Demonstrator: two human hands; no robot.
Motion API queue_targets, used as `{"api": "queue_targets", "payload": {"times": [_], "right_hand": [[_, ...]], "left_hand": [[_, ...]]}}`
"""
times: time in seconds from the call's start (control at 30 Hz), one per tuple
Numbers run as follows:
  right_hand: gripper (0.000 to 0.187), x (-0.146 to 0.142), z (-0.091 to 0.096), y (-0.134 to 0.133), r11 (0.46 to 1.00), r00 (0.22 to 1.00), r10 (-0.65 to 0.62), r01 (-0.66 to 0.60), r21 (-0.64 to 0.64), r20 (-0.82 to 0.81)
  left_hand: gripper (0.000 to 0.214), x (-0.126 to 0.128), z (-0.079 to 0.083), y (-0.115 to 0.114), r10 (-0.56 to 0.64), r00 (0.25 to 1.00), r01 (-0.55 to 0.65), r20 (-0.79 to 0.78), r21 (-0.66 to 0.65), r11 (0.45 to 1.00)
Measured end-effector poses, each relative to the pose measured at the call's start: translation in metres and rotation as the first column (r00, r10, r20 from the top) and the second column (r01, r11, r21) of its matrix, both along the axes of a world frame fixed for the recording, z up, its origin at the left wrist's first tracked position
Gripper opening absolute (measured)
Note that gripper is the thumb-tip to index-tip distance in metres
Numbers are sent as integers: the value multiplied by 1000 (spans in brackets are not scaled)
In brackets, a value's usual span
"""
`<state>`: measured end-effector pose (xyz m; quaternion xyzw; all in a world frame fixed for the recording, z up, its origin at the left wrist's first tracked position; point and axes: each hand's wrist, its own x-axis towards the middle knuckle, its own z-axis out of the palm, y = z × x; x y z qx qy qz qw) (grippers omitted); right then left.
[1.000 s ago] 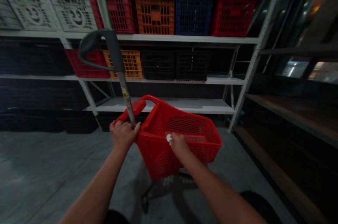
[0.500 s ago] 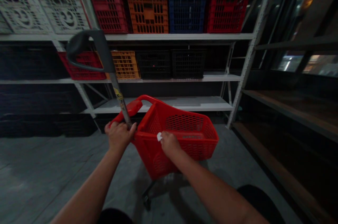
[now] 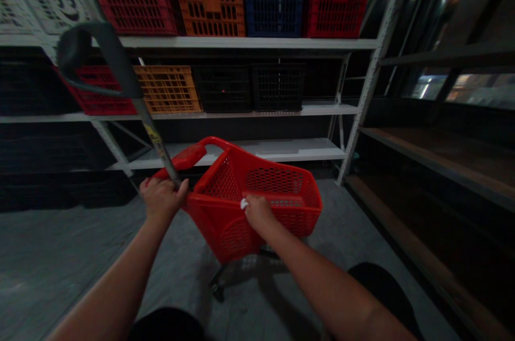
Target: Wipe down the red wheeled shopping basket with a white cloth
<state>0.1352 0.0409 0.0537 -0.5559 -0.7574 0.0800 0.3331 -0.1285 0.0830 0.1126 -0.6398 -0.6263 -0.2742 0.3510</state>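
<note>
1 red cart [image 3: 217,228], blk handle [image 3: 105,50]

Before me, the shopping cart [image 3: 249,223] stands on the concrete floor [image 3: 68,271], with crates [image 3: 209,3] on the metal shelving [image 3: 249,43] behind it and wooden shelves [image 3: 434,161] at the frame's right.

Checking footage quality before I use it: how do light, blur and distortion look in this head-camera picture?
Head view: dim overall, with the crates on the lowest shelf lost in shadow; the steel upright bows from wide-angle distortion; the dark-handled pole close to the lens looks slightly soft; the brightest glare comes from the glass panes at right.
</note>
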Motion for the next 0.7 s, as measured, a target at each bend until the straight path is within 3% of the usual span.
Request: {"api": "queue_targets", "payload": {"times": [0.07, 0.17, 0.37, 0.47, 0.53, 0.63, 0.7], "right_hand": [[21, -16, 4, 3, 998, 999, 54, -53, 20, -6], [20, 0, 0, -4, 999, 999, 37, -37, 0, 1], [27, 110, -26, -38, 992, 991, -123, 122, -39, -43], [26, 158, -37, -50, 961, 967, -254, 249, -122, -28], [25, 175, -42, -53, 942, 951, -309, 304, -142, -17], [25, 172, -43, -53, 936, 939, -343, 340, -91, -23], [25, 159, -42, -52, 938, 937, -347, 347, -27, -35]], "left_hand": [[44, -4, 0, 2, 4, 1000, -4, -7, 10, 1000], [43, -9, -1, 4, -20, 1000, 20, 2, 8, 1000], [45, -16, 2, 6, -36, 999, 38, 27, -66, 997], [45, -13, 8, 2, -53, 997, 58, 52, -92, 994], [43, -2, 9, -6, -33, 990, 31, 138, 15, 999], [40, 35, 0, -24, -62, 956, -5, 288, 226, 974], [30, 70, -14, -38, -173, 957, 128, 233, 196, 972]]}}
